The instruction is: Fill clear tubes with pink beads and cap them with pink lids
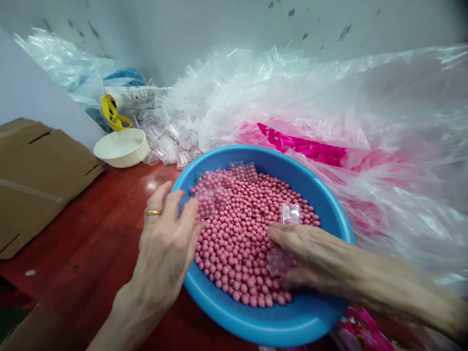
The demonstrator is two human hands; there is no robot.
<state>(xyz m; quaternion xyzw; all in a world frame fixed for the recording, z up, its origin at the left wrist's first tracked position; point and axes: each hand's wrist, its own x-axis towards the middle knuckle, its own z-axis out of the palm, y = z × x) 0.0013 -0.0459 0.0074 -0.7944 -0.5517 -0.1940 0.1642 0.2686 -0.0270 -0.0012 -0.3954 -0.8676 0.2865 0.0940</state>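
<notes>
A blue basin (332,209) holds a mass of glossy pink beads (241,229). My left hand (166,243), a gold ring on one finger, is at the basin's left rim with its fingers apart and nothing in them. Down among the beads on the right, my right hand (310,248) curls round a small clear plastic case (280,262) with pink beads in it, blurred by motion. Just beyond those fingers lies another small clear case (291,213). Several bead-filled clear cases (214,190) rest on the beads at the basin's far left.
Behind the basin, many clear plastic cases (175,134) are heaped beside crumpled clear bags (383,97), some with bright pink contents. A white shallow dish (122,148), yellow tape roll (113,114) and cardboard box (44,180) are on the left. The table (91,234) is red.
</notes>
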